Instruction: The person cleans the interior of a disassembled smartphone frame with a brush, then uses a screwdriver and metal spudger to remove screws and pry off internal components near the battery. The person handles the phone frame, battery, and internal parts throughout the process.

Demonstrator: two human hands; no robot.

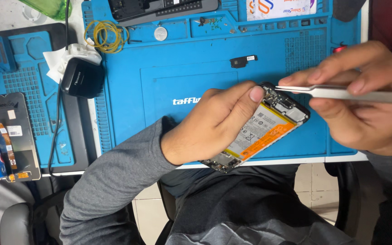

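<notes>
Here the opened black smartphone with its back cover off point(268, 127), showing a white and orange battery and bare circuit parts at both ends, is held tilted above the near edge of the blue silicone repair mat point(169, 86), partly over the person's lap. It looks light and stiff, but fragile: the exposed boards and connectors near the top would likely suffer from pressure, so the frame edges seem the safest places to take it. The left hand point(209, 127) does just that, curled shut around the phone's long side, thumb lying along the upper edge. The right hand point(364, 100) is closed in a pinch on slim silver metal tweezers point(341, 93), whose tips rest at the phone's top corner, touching or just above the parts there; which, I cannot tell. The tweezers look hard and smooth, likely to slip off small parts. Farther out on the mat lie a small black flat component point(242, 61), a silver coin-like disc point(160, 33) and a loop of yellow rubber bands point(106, 35). A black rounded charger block point(83, 78) sits at the mat's left edge, and a detached phone screen panel point(13, 136) lies on the surface well to the left.
</notes>
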